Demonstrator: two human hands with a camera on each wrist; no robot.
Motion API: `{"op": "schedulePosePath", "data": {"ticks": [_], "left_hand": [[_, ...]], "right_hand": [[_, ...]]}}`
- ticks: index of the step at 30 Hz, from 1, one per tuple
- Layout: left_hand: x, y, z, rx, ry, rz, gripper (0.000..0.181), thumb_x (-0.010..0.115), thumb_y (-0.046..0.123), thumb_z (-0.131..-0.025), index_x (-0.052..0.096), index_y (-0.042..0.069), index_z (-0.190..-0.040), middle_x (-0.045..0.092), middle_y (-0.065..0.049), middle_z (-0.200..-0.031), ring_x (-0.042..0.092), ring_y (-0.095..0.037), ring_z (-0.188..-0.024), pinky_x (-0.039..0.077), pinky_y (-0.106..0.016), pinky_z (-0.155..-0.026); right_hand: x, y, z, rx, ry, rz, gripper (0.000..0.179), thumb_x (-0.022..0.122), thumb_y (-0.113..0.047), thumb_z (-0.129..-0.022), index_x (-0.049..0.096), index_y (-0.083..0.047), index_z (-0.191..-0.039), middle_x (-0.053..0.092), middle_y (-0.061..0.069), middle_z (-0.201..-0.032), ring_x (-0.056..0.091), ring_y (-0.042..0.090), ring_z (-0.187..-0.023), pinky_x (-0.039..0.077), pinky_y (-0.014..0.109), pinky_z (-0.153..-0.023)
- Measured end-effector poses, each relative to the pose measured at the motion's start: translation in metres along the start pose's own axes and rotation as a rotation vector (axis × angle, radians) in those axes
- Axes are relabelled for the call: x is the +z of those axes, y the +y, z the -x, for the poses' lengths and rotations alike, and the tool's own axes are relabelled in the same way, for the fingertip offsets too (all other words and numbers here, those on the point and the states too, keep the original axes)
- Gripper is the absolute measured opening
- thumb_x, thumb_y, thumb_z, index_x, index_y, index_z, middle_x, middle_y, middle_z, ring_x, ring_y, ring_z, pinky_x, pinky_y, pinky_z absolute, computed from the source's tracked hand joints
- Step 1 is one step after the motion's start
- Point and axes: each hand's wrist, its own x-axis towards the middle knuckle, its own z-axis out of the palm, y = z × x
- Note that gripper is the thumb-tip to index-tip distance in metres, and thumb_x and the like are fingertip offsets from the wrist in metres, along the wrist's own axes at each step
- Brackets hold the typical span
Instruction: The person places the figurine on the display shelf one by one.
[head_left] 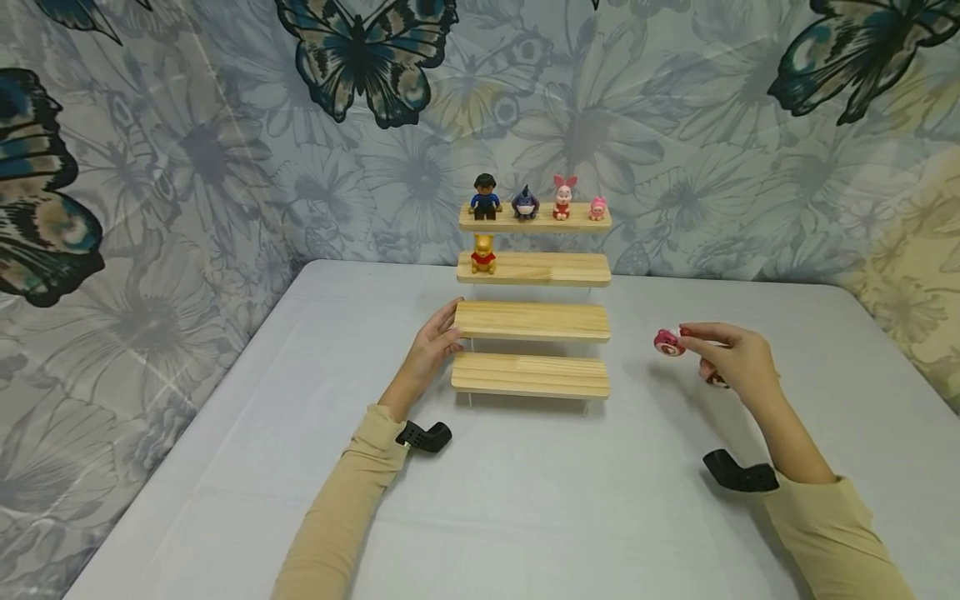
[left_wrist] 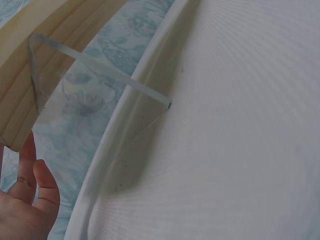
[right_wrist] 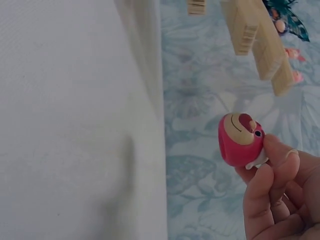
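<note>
At the left side of a tiered wooden display shelf (head_left: 532,321), my left hand (head_left: 431,346) holds the end of the second board from the bottom, fingertips at its corner in the left wrist view. Out to the right, my right hand (right_wrist: 280,195) pinches a pink toy bear figure (right_wrist: 240,142) with a cream muzzle, held above the table. A second small pinkish thing (head_left: 712,373) shows below that hand, mostly hidden by it; I cannot tell whether it is held. On the second board from the top, at its left end, sits a yellow bear figure (head_left: 483,257) in red.
Along the top board stand a black-haired figure (head_left: 485,198), a dark blue-purple donkey figure (head_left: 525,202), a pink-eared figure (head_left: 562,200) and a small pink figure (head_left: 597,208). Clear legs (left_wrist: 105,72) support the boards. A butterfly-patterned cloth (head_left: 420,167) hangs behind the white table (head_left: 525,500).
</note>
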Motion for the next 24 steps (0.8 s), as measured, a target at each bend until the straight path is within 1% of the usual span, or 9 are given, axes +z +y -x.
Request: {"op": "schedulePosePath", "data": {"ticks": [3,5,7,10,12,15,17,20,24], "left_hand": [[0.004,0.005,0.002,-0.005,-0.011,-0.009,0.053,0.04,0.0,-0.093,0.019,0.002,-0.142,0.02,-0.012,-0.145,0.044,-0.013,-0.104,0.035,-0.041,-0.083],[0.006,0.009,0.004,-0.003,-0.014,-0.02,0.053,0.039,-0.001,-0.093,0.018,0.001,-0.142,0.019,-0.012,-0.145,0.044,-0.012,-0.103,0.034,-0.043,-0.085],[0.009,0.013,0.006,0.002,-0.017,-0.042,0.053,0.038,0.0,-0.093,0.017,0.0,-0.142,0.019,-0.013,-0.145,0.044,-0.011,-0.103,0.033,-0.044,-0.085],[0.011,0.017,0.008,0.009,-0.013,-0.062,0.054,0.039,0.001,-0.092,0.017,-0.001,-0.141,0.019,-0.014,-0.145,0.045,-0.01,-0.102,0.032,-0.046,-0.086],[0.012,0.018,0.008,0.009,-0.012,-0.069,0.054,0.04,0.002,-0.092,0.018,-0.001,-0.141,0.02,-0.014,-0.144,0.045,-0.01,-0.101,0.033,-0.045,-0.085],[0.012,0.018,0.008,0.009,-0.013,-0.069,0.053,0.04,0.002,-0.092,0.018,-0.001,-0.141,0.02,-0.014,-0.144,0.045,-0.01,-0.1,0.034,-0.043,-0.084],[0.011,0.017,0.008,0.008,-0.015,-0.067,0.053,0.039,0.001,-0.093,0.018,0.0,-0.141,0.019,-0.014,-0.144,0.045,-0.01,-0.099,0.034,-0.041,-0.083],[0.011,0.016,0.007,0.007,-0.016,-0.064,0.053,0.039,0.001,-0.093,0.018,0.0,-0.141,0.019,-0.013,-0.145,0.046,-0.009,-0.098,0.035,-0.041,-0.083],[0.01,0.016,0.007,0.013,-0.021,-0.063,0.052,0.039,0.0,-0.093,0.018,-0.001,-0.141,0.02,-0.014,-0.144,0.046,-0.009,-0.097,0.035,-0.041,-0.083]], "right_hand": [[-0.003,-0.018,0.003,0.026,-0.033,-0.034,0.045,0.062,-0.047,-0.079,0.063,-0.019,-0.114,0.056,0.012,-0.059,0.049,0.015,-0.042,0.037,0.033,-0.034],[-0.004,-0.038,0.008,0.07,-0.047,-0.066,0.046,0.064,-0.045,-0.078,0.063,-0.018,-0.114,0.056,0.01,-0.06,0.051,0.017,-0.046,0.036,0.039,-0.034],[-0.006,-0.061,0.015,0.082,-0.056,-0.072,0.047,0.064,-0.045,-0.079,0.062,-0.015,-0.116,0.057,0.008,-0.061,0.053,0.02,-0.051,0.036,0.042,-0.036],[-0.005,-0.088,0.023,0.089,-0.051,-0.087,0.052,0.064,-0.044,-0.079,0.06,-0.009,-0.117,0.057,0.005,-0.06,0.054,0.019,-0.054,0.035,0.041,-0.038],[-0.004,-0.1,0.026,0.078,-0.059,-0.084,0.055,0.063,-0.044,-0.08,0.058,-0.005,-0.118,0.058,0.003,-0.061,0.054,0.017,-0.055,0.034,0.036,-0.037],[-0.002,-0.108,0.027,0.094,-0.057,-0.101,0.056,0.063,-0.044,-0.08,0.057,-0.004,-0.119,0.058,0.0,-0.063,0.054,0.013,-0.055,0.036,0.033,-0.04],[0.0,-0.11,0.025,0.09,-0.054,-0.099,0.056,0.062,-0.044,-0.08,0.057,-0.004,-0.119,0.058,-0.002,-0.066,0.054,0.012,-0.055,0.041,0.029,-0.046],[0.001,-0.113,0.023,0.08,-0.05,-0.102,0.057,0.061,-0.045,-0.08,0.056,-0.004,-0.12,0.059,-0.003,-0.07,0.054,0.013,-0.056,0.043,0.025,-0.054],[0.003,-0.119,0.022,0.057,-0.043,-0.129,0.056,0.062,-0.043,-0.081,0.056,-0.003,-0.12,0.059,-0.002,-0.07,0.053,0.014,-0.056,0.044,0.023,-0.057]]}}
